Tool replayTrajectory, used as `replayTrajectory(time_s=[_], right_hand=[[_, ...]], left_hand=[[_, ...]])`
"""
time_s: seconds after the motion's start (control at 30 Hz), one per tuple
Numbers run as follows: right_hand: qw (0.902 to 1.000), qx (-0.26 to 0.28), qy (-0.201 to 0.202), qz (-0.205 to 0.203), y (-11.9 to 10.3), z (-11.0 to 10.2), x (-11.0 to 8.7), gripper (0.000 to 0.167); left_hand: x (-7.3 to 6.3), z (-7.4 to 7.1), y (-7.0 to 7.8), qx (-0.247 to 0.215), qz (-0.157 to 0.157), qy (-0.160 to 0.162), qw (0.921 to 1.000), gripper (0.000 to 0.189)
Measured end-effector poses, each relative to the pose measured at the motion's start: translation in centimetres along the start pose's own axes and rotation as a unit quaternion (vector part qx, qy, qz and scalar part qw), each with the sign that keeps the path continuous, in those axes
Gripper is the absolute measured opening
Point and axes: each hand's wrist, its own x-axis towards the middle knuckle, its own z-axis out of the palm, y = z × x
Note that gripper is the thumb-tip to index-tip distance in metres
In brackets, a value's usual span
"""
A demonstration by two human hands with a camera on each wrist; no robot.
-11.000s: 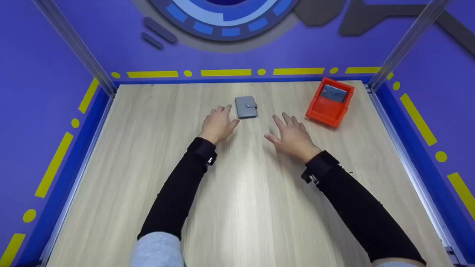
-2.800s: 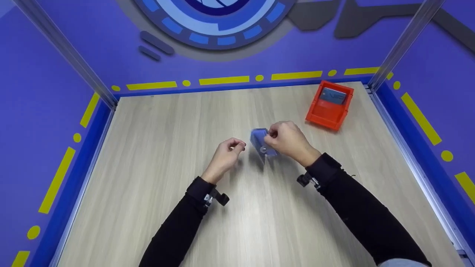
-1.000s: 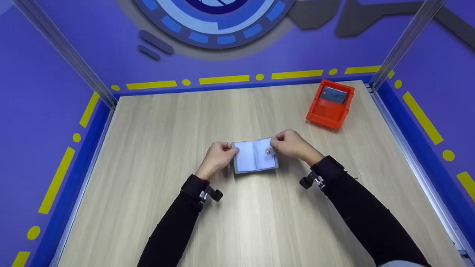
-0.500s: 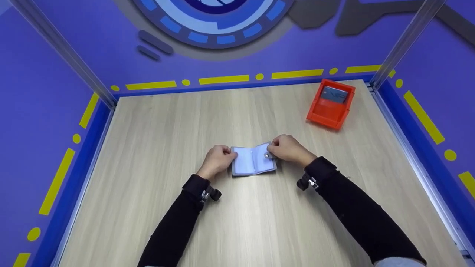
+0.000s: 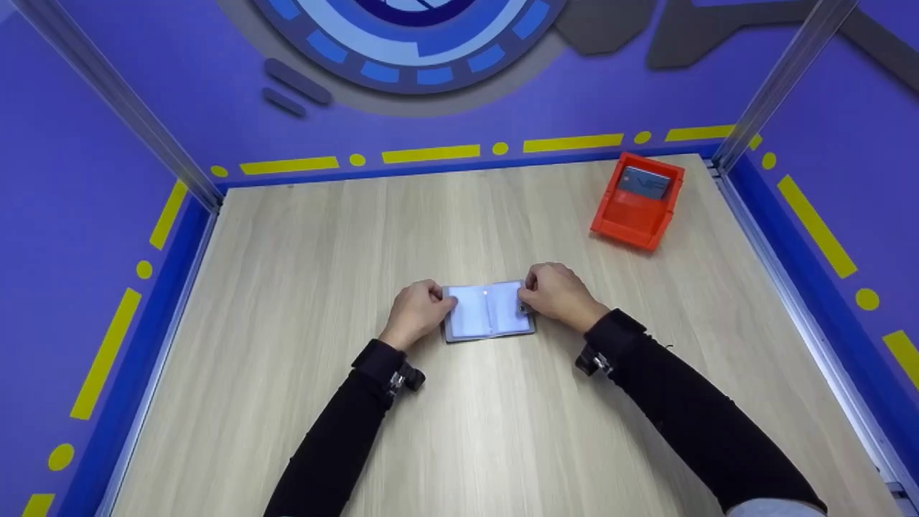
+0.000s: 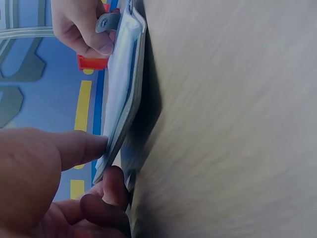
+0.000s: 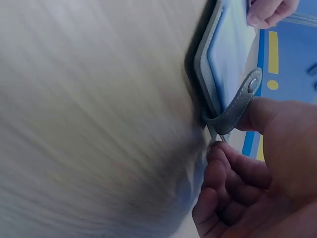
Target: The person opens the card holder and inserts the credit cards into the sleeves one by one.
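Observation:
A small grey card holder (image 5: 470, 312) lies opened out flat near the middle of the table, its clear plastic sleeves facing up. My left hand (image 5: 416, 314) pinches its left edge, thumb on top and fingers beneath, as the left wrist view shows. At the right edge my right hand (image 5: 563, 296) pinches the cover beside the snap strap (image 7: 242, 101). That strap stands up from the cover with its metal stud showing. In the left wrist view the holder's near edge (image 6: 136, 84) is slightly raised over its shadow.
A red tray (image 5: 624, 231) stands at the back right of the wooden table (image 5: 323, 237), with a dark grey card (image 5: 644, 182) inside. Blue-purple panels (image 5: 445, 129) with metal corner posts wall in the back and sides.
Earlier the card holder lay closed farther back; my hands brought it nearer and opened it. Over the last second it has come slightly closer, and its right half has flattened.

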Motion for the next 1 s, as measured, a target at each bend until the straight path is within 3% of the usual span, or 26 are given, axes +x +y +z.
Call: replayTrajectory(time_s=[0.1, 0.23, 0.4, 0.57, 0.8, 1.0], right_hand=[[0.9995, -0.012, 0.014, -0.025, -0.5, -0.1, -0.1, 0.015], [0.9982, -0.028, 0.002, -0.053, -1.1, -0.3, 0.0, 0.018], [0.996, -0.06, -0.02, -0.063, -1.4, -0.5, 0.3, 0.026], [0.9939, -0.083, -0.03, -0.066, -1.3, -0.4, 0.4, 0.023], [0.9946, -0.078, -0.017, -0.066, -1.3, -0.3, 0.4, 0.018], [0.9918, -0.084, 0.012, -0.096, -1.1, -0.3, 0.5, 0.011]], left_hand=[[0.1, 0.0, 0.0, -0.004, -0.003, 0.003, 1.0, 0.019], [0.1, -0.1, 0.1, -0.007, -0.01, -0.001, 0.9999, 0.019], [0.1, -0.1, 0.2, -0.006, -0.012, -0.003, 0.9999, 0.022], [0.0, 0.1, 0.2, 0.013, -0.007, -0.003, 0.9999, 0.037], [-0.2, 0.0, 0.1, 0.01, -0.006, -0.003, 0.9999, 0.039], [-0.4, -0.1, 0.0, -0.003, -0.005, 0.003, 1.0, 0.034]])
